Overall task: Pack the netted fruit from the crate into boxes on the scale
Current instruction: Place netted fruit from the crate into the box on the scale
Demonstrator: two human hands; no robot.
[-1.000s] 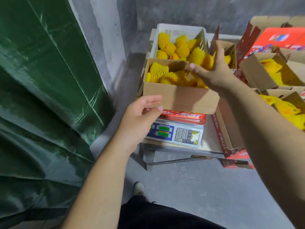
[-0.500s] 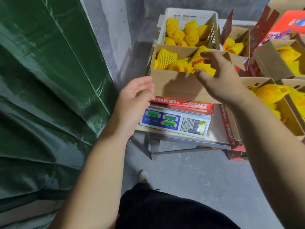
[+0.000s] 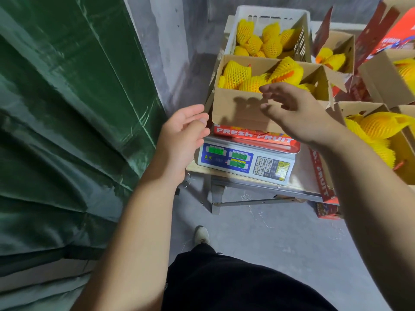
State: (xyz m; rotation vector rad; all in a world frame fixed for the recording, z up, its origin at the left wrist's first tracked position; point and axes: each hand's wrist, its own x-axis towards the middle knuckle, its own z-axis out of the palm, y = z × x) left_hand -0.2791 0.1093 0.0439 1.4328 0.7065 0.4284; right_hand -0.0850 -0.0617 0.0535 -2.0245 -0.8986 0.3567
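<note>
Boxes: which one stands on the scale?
The box before the hands, on the red "FRESH FRUIT" lid over the scale; the other boxes stand to its right.

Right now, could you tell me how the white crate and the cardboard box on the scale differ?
The white crate is plastic with slotted walls; the cardboard box is plain brown card with flaps. The crate stands behind the scale, farther from the person; the box sits on it, on a red FRESH FRUIT lid. Both hold netted fruit in yellow foam sleeves, and both are open on top.
</note>
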